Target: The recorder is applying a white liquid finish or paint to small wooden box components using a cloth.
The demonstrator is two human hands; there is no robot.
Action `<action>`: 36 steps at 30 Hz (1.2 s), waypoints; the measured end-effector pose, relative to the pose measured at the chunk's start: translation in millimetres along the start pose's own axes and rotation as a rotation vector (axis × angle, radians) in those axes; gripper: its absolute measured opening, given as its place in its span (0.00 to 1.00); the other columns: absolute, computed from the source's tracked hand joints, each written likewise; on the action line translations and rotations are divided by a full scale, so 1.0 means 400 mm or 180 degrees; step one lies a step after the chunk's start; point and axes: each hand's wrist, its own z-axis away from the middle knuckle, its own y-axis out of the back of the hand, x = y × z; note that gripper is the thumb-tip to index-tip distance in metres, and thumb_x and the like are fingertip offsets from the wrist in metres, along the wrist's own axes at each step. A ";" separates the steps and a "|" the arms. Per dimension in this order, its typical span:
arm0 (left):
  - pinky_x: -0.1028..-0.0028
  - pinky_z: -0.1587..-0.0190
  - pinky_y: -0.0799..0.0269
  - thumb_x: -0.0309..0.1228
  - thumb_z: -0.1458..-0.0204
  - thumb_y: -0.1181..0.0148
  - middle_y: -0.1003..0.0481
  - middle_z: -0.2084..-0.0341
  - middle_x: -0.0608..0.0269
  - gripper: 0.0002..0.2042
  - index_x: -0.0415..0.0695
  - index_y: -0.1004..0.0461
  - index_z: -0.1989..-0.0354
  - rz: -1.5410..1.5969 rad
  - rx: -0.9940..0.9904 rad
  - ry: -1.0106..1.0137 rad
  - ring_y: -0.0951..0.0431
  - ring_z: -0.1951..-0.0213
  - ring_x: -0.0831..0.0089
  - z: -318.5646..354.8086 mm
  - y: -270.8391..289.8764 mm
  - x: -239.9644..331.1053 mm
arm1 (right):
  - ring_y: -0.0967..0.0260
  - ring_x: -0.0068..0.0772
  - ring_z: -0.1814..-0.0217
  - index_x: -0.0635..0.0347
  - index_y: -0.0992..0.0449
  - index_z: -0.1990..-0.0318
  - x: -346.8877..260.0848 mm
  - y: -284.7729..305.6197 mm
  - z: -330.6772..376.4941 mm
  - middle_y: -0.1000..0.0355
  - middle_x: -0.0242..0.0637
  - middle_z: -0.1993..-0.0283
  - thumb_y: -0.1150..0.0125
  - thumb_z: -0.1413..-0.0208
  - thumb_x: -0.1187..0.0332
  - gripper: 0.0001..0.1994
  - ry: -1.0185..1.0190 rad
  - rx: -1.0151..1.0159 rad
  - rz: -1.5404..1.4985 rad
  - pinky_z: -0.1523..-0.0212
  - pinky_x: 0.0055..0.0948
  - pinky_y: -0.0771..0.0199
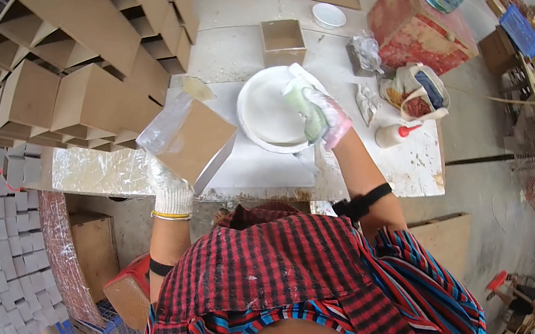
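Near the front edge of the white table, my left hand [168,183] in a white knit glove grips a brown cardboard box [200,140] tilted toward me. Clear plastic film [162,128] covers its left side. A round white basin [242,117] with whitish contents stands just right of the box. Over the basin's right side is my right hand [323,121], in a stained glove with green and pink patches. Its fingers are closed and point to the far side, with a pale end [295,75] at their tips; whether that is glove or a held thing is unclear.
Stacked cardboard boxes [102,33] rise at left. Beyond the basin are an open square box [283,39] and a small white dish [329,16]. At right stand a red-capped squeeze bottle [391,135], a cloth bag [427,98] and a worn red box [414,29].
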 end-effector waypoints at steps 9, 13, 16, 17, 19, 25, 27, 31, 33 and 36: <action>0.60 0.44 0.37 0.52 0.42 0.61 0.37 0.45 0.53 0.29 0.42 0.42 0.41 0.1085 -0.0251 -0.0103 0.35 0.45 0.57 -0.077 -0.060 0.026 | 0.33 0.30 0.49 0.59 0.30 0.50 -0.119 -0.254 0.138 0.31 0.38 0.49 0.40 0.49 0.64 0.19 0.2427 -0.0509 0.2350 0.49 0.27 0.34; 0.59 0.44 0.36 0.49 0.42 0.59 0.37 0.45 0.53 0.27 0.42 0.41 0.42 0.0628 -0.0057 -0.0207 0.35 0.45 0.58 -0.082 -0.100 0.056 | 0.33 0.34 0.46 0.57 0.29 0.49 -0.085 -0.372 0.209 0.32 0.40 0.47 0.39 0.50 0.67 0.19 0.2868 -0.0979 0.3545 0.46 0.29 0.34; 0.61 0.43 0.38 0.51 0.42 0.62 0.36 0.47 0.52 0.27 0.45 0.42 0.41 0.0653 0.0162 -0.0062 0.35 0.46 0.57 -0.045 -0.149 0.116 | 0.33 0.36 0.46 0.56 0.30 0.48 -0.079 -0.394 0.196 0.32 0.40 0.47 0.37 0.51 0.66 0.21 0.3313 -0.0707 0.3030 0.47 0.31 0.32; 0.61 0.44 0.37 0.50 0.42 0.62 0.36 0.47 0.53 0.26 0.45 0.42 0.41 0.0714 0.0117 -0.0018 0.35 0.46 0.57 -0.050 -0.131 0.120 | 0.33 0.36 0.47 0.54 0.31 0.46 -0.066 -0.383 0.162 0.32 0.39 0.48 0.38 0.51 0.67 0.22 0.3348 -0.0321 0.3099 0.49 0.31 0.31; 0.60 0.44 0.37 0.49 0.41 0.63 0.37 0.46 0.54 0.26 0.45 0.42 0.41 0.0734 0.0074 -0.0036 0.35 0.46 0.57 -0.066 -0.104 0.130 | 0.32 0.37 0.48 0.53 0.31 0.47 -0.068 -0.386 0.149 0.32 0.40 0.49 0.38 0.51 0.68 0.22 0.3367 -0.0153 0.3049 0.49 0.31 0.31; 0.59 0.42 0.40 0.48 0.40 0.67 0.40 0.43 0.55 0.25 0.46 0.44 0.40 0.0043 -0.0063 -0.0333 0.38 0.44 0.57 -0.058 -0.091 0.164 | 0.32 0.38 0.48 0.57 0.30 0.49 -0.037 -0.492 0.215 0.31 0.41 0.50 0.39 0.53 0.75 0.20 0.3103 -0.0370 0.2747 0.49 0.28 0.31; 0.60 0.43 0.39 0.49 0.40 0.67 0.39 0.43 0.55 0.26 0.45 0.44 0.40 0.0687 -0.0024 -0.0119 0.38 0.44 0.58 -0.060 -0.085 0.168 | 0.32 0.39 0.47 0.58 0.30 0.49 -0.054 -0.465 0.180 0.31 0.42 0.50 0.38 0.53 0.75 0.21 0.3151 0.0051 0.2935 0.49 0.27 0.32; 0.61 0.43 0.38 0.45 0.40 0.62 0.40 0.43 0.56 0.23 0.45 0.44 0.40 0.0810 -0.0115 -0.0061 0.37 0.44 0.59 -0.071 -0.063 0.179 | 0.31 0.40 0.51 0.56 0.31 0.48 -0.046 -0.494 0.224 0.30 0.40 0.54 0.38 0.53 0.72 0.21 0.3393 -0.0139 0.3160 0.51 0.31 0.31; 0.60 0.42 0.38 0.46 0.39 0.63 0.41 0.42 0.55 0.24 0.45 0.44 0.39 0.0489 -0.0186 -0.0133 0.38 0.43 0.57 -0.079 -0.063 0.188 | 0.31 0.40 0.52 0.55 0.32 0.47 -0.037 -0.521 0.236 0.30 0.39 0.55 0.37 0.54 0.71 0.23 0.3275 -0.0237 0.3118 0.52 0.31 0.30; 0.59 0.42 0.38 0.48 0.40 0.64 0.41 0.42 0.53 0.25 0.45 0.45 0.39 0.3246 -0.1241 0.1341 0.38 0.43 0.56 -0.133 0.025 0.151 | 0.31 0.42 0.54 0.54 0.31 0.47 -0.059 -0.481 0.182 0.30 0.39 0.57 0.36 0.55 0.70 0.24 0.3382 0.0206 0.3513 0.54 0.32 0.29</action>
